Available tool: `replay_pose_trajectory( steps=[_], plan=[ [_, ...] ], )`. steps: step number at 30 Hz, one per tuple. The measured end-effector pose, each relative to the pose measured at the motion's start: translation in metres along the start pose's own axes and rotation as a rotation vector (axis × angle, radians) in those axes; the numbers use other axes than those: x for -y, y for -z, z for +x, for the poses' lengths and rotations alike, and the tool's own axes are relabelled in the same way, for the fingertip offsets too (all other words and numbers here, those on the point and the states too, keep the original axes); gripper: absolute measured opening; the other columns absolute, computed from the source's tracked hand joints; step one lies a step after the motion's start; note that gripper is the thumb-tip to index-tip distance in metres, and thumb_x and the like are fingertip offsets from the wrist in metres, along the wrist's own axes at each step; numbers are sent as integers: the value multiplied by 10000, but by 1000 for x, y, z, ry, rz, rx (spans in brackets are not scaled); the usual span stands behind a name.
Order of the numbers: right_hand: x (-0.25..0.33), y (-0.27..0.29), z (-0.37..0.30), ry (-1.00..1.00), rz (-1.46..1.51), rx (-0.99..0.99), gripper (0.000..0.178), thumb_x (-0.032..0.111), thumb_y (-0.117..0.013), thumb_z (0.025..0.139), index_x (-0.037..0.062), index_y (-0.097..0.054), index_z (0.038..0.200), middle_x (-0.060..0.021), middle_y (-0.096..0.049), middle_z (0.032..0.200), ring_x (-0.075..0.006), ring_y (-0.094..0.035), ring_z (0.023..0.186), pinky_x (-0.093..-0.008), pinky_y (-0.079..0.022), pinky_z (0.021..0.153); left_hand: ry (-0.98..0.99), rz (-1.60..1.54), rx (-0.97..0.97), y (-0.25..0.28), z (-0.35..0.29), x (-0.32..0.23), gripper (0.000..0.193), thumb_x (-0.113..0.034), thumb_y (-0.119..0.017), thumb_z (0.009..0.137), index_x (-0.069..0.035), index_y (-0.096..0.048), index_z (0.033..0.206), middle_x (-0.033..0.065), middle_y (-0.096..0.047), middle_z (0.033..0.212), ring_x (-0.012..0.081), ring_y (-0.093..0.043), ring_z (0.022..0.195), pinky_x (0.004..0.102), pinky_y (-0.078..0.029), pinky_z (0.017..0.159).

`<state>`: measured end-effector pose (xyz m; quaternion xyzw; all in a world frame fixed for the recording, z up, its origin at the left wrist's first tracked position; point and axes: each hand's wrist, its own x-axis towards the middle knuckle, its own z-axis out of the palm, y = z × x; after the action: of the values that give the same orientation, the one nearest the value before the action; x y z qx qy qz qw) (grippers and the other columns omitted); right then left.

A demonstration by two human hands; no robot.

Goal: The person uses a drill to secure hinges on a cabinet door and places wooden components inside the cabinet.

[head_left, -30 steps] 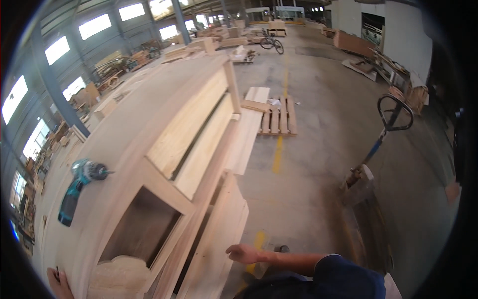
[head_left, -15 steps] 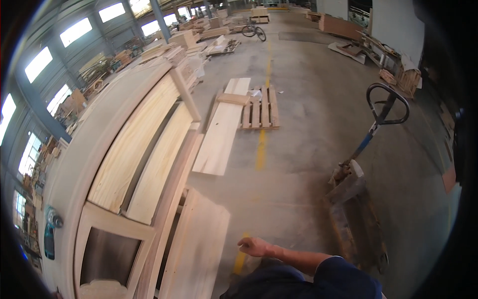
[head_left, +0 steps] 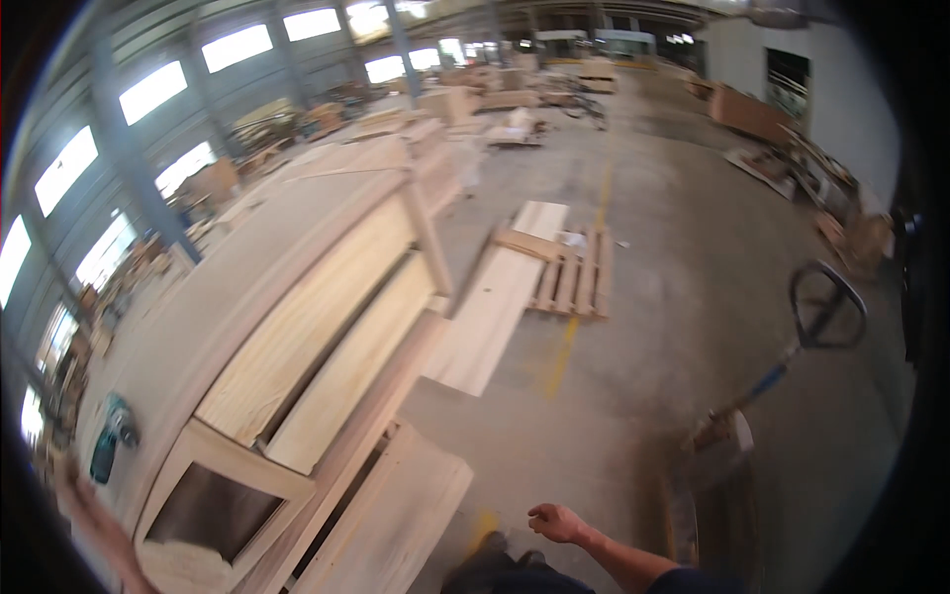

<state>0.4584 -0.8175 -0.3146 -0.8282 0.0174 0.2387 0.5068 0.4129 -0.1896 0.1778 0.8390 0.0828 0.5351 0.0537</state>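
While the left hand is near the drill, the right hand hangs free

Because blur hides the left hand's grip, its state cannot be told; the right hand's fingers curl loosely, holding nothing visible, though whether they touch is unclear. The step in hand is probably a reach along the furniture piece; lifting the drill would call for left fingers around it. Teal and black, the drill lies on its side atop the furniture piece, whose bare, pale wood frames two long panels.
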Motion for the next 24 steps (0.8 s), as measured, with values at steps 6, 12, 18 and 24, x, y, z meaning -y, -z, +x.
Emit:
replay_pose_trajectory(
  steps=[6, 12, 18, 24],
  plan=[
    [25, 16, 61, 159, -48, -79, 439, 346, -647, 944, 23, -688, 1238, -147, -755, 1007, -264, -721, 957, -363, -556, 858, -185, -87, 194, -127, 15, -229, 208, -9, -490, 1016, 41, -571, 1200, 210, -560, 1092, 385, -562, 1029, 391, -451, 970],
    [40, 84, 102, 112, -55, -55, 422, 371, -616, 964, 56, -699, 1233, -169, -740, 1126, -314, -703, 1080, -376, -542, 946, -146, 8, 267, -223, 58, -202, 118, -31, -557, 986, 39, -596, 1073, 200, -570, 978, 382, -565, 904, 394, -466, 846],
    [8, 165, 157, -96, 14, -9, 480, 391, -619, 959, 31, -679, 1271, -148, -758, 1127, -285, -711, 1094, -361, -539, 967, 222, -94, 343, -244, 63, -199, 93, -34, -580, 977, 31, -618, 1032, 141, -622, 963, 220, -602, 925, 321, -469, 876],
    [28, 225, 229, -75, -47, -5, 477, 372, -620, 965, 60, -660, 1323, -202, -723, 1207, -343, -690, 1125, -410, -530, 997, 225, 228, 380, -246, 69, -208, 308, -185, -571, 1018, 12, -639, 1245, 180, -647, 1217, 297, -600, 1155, 421, -475, 1004]
  ],
)
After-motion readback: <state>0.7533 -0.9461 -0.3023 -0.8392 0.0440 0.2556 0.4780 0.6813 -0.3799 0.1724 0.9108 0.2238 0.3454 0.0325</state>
